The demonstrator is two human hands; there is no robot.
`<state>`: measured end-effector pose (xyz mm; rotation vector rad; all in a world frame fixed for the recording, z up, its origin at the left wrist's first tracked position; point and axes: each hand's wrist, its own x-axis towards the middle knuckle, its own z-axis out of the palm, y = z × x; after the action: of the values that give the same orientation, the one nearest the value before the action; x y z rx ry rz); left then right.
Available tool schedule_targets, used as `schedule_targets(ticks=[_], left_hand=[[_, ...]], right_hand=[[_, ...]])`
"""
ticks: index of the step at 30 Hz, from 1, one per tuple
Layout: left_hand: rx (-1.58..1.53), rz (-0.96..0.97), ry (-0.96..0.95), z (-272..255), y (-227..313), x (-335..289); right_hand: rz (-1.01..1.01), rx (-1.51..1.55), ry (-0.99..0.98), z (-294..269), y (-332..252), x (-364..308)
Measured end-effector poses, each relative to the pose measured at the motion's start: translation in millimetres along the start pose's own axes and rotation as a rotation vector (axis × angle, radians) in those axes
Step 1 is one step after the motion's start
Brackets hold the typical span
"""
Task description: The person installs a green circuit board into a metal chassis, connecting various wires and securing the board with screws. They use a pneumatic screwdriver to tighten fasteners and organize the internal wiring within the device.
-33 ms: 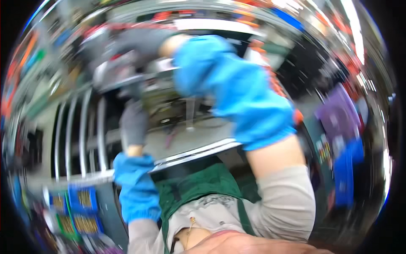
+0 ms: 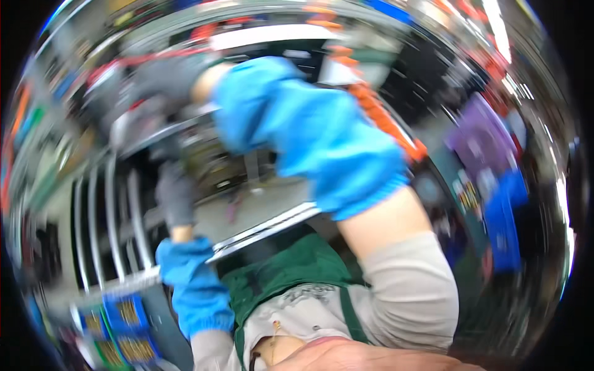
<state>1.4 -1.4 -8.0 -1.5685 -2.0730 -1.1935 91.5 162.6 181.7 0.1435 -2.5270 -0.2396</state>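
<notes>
Head view, pretty smeared by motion: both grey-gloved hands are raised over a metal rack (image 2: pixel 111 210) of chrome bars. The right hand (image 2: pixel 170 74) is up by a blurry dark machine part (image 2: pixel 154 133) above the rack, and looks mid-reach or mid-grip; finger state can't be told. The left hand (image 2: pixel 176 198) sits just beside the bars, grip unclear too. Steadying is probably needed next. Blue sleeve covers (image 2: pixel 309 136) block much; blue boxes (image 2: pixel 120 321) lie below the rack.
</notes>
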Motion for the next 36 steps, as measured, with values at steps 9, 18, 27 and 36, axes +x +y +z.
schedule_targets(ticks=[9,18,27,36], left_hand=[[-0.195,-0.202,-0.162,32,-31,-2],[-0.282,-0.321,-0.113,10,-46,-34],[-0.057,-0.276,-0.255,5,-1,-37],[-0.014,-0.222,-0.281,3,4,-38]], right_hand=[[0.229,-0.141,0.373,-31,-188,-237],[1.804,-0.531,-0.411,-134,-267,-622],[2.402,-0.957,-0.633,-257,-195,-763],[2.369,-0.845,-0.602,-262,-121,-753]])
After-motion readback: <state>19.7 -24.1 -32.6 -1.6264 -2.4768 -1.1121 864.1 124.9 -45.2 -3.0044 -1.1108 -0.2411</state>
